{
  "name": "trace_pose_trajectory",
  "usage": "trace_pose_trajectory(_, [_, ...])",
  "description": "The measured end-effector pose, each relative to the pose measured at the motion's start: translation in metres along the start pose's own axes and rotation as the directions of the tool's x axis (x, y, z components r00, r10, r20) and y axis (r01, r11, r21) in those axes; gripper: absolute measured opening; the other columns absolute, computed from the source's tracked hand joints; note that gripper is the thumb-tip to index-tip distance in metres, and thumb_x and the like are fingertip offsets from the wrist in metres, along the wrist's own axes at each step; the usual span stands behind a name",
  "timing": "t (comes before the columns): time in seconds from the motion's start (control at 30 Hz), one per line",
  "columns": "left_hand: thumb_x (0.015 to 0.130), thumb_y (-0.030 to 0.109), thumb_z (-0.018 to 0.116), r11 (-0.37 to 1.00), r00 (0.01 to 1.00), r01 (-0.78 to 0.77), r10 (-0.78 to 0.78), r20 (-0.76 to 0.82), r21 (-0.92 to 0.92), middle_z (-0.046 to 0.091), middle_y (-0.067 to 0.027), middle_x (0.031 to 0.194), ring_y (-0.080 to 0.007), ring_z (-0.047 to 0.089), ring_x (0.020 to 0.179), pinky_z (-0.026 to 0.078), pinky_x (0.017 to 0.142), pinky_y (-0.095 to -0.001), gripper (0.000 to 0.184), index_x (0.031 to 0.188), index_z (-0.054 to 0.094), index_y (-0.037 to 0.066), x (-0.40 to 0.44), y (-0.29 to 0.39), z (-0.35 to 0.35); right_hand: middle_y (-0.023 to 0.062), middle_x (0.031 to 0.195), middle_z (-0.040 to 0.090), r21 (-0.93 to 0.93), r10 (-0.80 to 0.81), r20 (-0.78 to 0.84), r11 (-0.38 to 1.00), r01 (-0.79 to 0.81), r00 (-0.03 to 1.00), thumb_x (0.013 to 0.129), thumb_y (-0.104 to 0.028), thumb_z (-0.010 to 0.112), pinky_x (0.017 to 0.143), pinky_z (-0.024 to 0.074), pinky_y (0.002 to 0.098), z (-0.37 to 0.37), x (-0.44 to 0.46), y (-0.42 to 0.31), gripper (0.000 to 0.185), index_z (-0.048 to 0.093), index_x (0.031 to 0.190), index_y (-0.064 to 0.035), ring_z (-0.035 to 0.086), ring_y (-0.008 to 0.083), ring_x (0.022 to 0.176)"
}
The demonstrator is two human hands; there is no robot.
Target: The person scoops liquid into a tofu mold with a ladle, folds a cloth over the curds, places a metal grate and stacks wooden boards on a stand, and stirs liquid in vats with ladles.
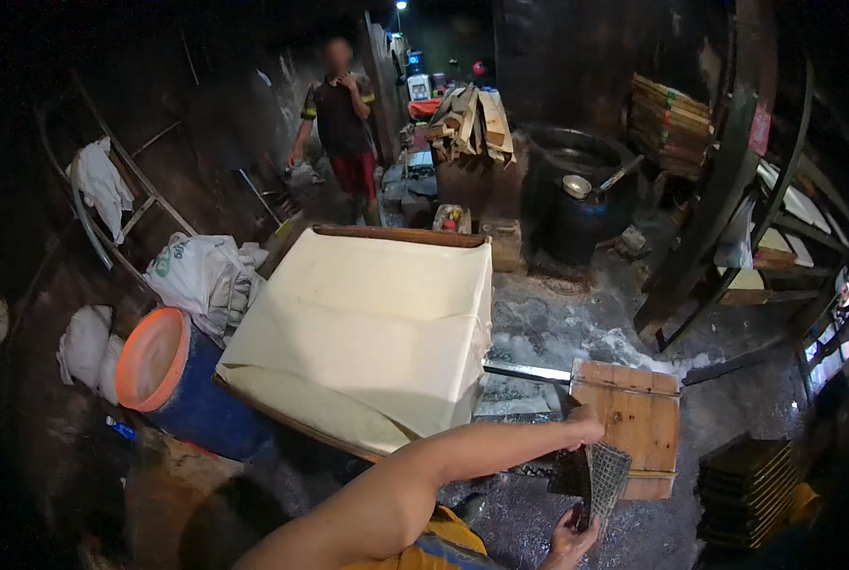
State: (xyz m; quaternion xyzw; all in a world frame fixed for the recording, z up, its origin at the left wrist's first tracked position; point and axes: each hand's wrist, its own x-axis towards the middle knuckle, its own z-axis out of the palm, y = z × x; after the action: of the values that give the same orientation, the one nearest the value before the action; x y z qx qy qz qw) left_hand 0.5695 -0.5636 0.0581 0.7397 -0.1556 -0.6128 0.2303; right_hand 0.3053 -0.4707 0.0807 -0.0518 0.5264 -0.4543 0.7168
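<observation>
My left hand (584, 427) reaches across from the lower left, its fingers closed at the upper edge of a wire mesh panel (610, 475). My right hand (569, 543) grips the panel's lower edge, thumb and fingers around it. The panel is tilted on edge between the two hands. Behind it lies a wooden board (624, 413) with crosswise strips, partly covered by the panel. A large box draped with cream cloth (377, 313) stands just left of the board, beyond my left forearm.
A blue barrel (206, 399) with an orange rim stands at left, near white sacks (201, 271). Dark stacked trays (743, 489) sit at lower right. Farther back are a large cauldron (576, 209) with a ladle (581, 185), piled firewood (472, 123) and a standing person (341, 123).
</observation>
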Motion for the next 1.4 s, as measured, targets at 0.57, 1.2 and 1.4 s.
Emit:
trace_pose_trajectory(0.57, [0.076,0.000,0.054,0.372,0.228,-0.923,0.730,-0.644,0.095,0.059,-0.0107,0.107,-0.0152,0.056,0.097,0.043,0.087,-0.0284,0.042,0.117,0.049,-0.008,-0.575,-0.257,-0.220,0.0072,0.100,0.061,-0.171,-0.242,0.698,0.857,0.486,0.673,0.086,-0.017,0.059,0.079,0.0481,0.0289,0.092,-0.153,0.049,0.026,0.058,0.106,0.0004,0.060,0.0154,0.089])
trace_pose_trajectory(1.2, [0.074,-0.013,0.057,0.884,0.439,-0.466,0.267,-0.858,0.037,0.065,-0.0145,0.094,-0.0153,0.061,0.085,0.046,0.071,-0.0239,0.036,0.110,0.052,-0.010,-0.522,-0.508,-0.323,0.0210,0.076,0.064,-0.465,-0.390,0.848,-0.224,0.856,0.358,0.079,-0.014,0.064,0.065,0.0493,0.0367,0.166,-0.314,0.181,0.023,0.061,0.098,-0.0016,0.064,0.0288,0.070])
trace_pose_trajectory(1.4, [0.074,-0.008,0.064,0.939,0.195,-0.287,0.252,-0.948,0.190,0.062,-0.0191,0.099,-0.0217,0.061,0.091,0.048,0.075,-0.0289,0.044,0.115,0.050,-0.013,-0.506,-0.517,-0.307,0.0235,0.073,0.060,-0.426,-0.286,0.899,-0.390,0.817,0.332,0.080,-0.013,0.063,0.063,0.0468,0.0467,0.157,-0.301,0.175,0.022,0.052,0.095,-0.0015,0.060,0.0409,0.074])
